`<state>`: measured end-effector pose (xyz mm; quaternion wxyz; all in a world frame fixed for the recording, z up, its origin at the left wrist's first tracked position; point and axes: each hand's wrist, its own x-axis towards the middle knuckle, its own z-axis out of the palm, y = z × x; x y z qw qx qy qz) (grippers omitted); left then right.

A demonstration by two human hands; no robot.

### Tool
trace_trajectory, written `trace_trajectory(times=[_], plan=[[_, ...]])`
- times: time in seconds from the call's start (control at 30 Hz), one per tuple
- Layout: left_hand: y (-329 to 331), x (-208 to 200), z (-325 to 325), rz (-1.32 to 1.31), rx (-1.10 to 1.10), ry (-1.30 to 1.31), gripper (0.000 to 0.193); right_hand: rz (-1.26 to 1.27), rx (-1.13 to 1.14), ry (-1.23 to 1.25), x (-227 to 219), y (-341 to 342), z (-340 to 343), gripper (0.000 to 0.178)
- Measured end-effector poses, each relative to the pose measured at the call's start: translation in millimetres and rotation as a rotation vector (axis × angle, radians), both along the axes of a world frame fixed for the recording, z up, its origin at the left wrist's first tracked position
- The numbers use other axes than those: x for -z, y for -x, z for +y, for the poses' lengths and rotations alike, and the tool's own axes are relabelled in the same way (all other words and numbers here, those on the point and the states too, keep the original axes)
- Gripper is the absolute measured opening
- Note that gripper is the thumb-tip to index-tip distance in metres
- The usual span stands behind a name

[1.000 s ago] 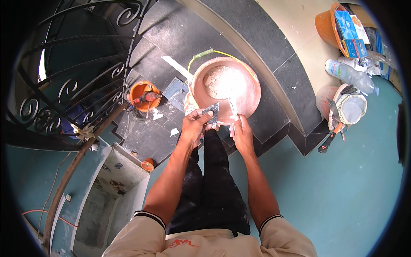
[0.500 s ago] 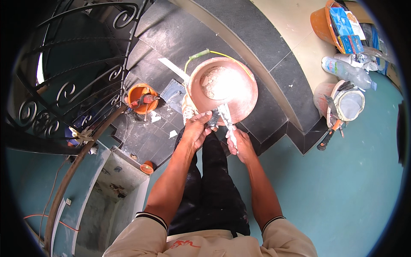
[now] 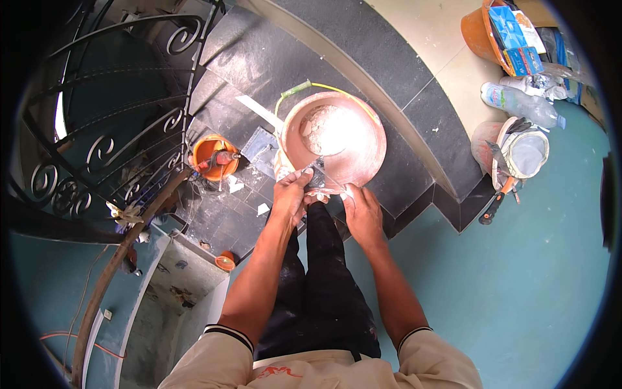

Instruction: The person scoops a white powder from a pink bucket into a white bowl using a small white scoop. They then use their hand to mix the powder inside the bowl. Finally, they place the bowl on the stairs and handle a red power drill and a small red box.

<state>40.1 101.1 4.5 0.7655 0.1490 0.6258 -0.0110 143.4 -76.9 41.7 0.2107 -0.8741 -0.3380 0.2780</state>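
Over the near rim of a pinkish bucket (image 3: 372, 152) with pale powdery mix inside, my hands come close together. My left hand (image 3: 293, 194) is closed on a scraper with a dark flat blade (image 3: 317, 175), the thumb pressed along it. My right hand (image 3: 361, 214) is closed round a plaster-coated putty knife (image 3: 330, 190); only a whitish strip of it shows, lying by the dark blade, and its handle is hidden in the fingers. The bucket stands on dark tiled steps, its green-gripped handle (image 3: 297, 89) resting against the far side.
To the left are an orange bucket (image 3: 206, 170) with a red power tool (image 3: 223, 157), a smeared grey board (image 3: 259, 148) and a wrought-iron railing (image 3: 110, 97). At right lie a plastic bottle (image 3: 523, 106), a bucket with tools (image 3: 489, 149) and an orange bucket with boxes (image 3: 479, 35).
My right hand has turned the putty knife from pointing up and away to lying low across toward the left hand. The dark blade has tilted and shows more of its face.
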Motion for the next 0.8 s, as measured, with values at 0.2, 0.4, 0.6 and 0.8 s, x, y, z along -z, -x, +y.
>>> trace_trajectory(times=[0.2, 0.4, 0.6, 0.8], plan=[[0, 4, 0, -0.072, 0.003, -0.059, 0.013, 0.082, 0.132, 0.117, 10, -7, 15, 0.035], [-9, -18, 4, -0.137, 0.403, -0.236, 0.019, 0.636, 0.704, -0.06, 5, -51, 28, 0.034], [-79, -85, 39, -0.269, 0.742, -0.588, 0.032, 0.713, 0.744, -0.449, -47, -124, 61, 0.028], [-161, -211, 113, -0.751, 1.085, -1.081, 0.038, -0.211, 0.639, -0.623, -101, -329, 91, 0.023]])
